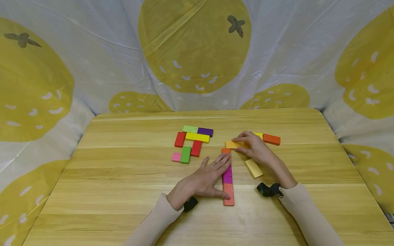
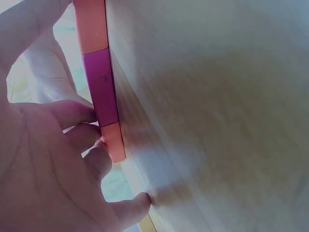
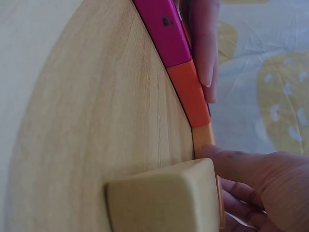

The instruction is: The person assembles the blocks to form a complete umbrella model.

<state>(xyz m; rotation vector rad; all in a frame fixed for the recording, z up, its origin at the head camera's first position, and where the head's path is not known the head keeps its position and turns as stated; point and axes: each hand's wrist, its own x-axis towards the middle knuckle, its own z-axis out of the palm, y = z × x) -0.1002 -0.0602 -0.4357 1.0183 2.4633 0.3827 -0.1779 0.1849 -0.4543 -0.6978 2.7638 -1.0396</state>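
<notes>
A straight column on the wooden table joins a salmon block (image 1: 228, 201), a magenta block (image 1: 227, 176) (image 2: 100, 87) and an orange block (image 1: 226, 150) (image 3: 189, 94). Along its left side lies my left hand (image 1: 205, 179) (image 2: 43, 164), fingers extended over the upper part and thumb on the salmon block. My right hand (image 1: 257, 147) (image 3: 270, 179) pinches a light orange block (image 1: 233, 145) (image 3: 202, 137) between thumb and fingers, crosswise at the column's far end. The right wrist view shows it against the orange block.
Left of the column is a cluster of green, purple, yellow, red and pink blocks (image 1: 197, 137). A pale yellow block (image 1: 253, 168) (image 3: 154, 198) lies below my right hand. Beyond that hand are a yellow block (image 1: 259, 135) and a dark orange block (image 1: 271, 139). Patterned cloth surrounds the table.
</notes>
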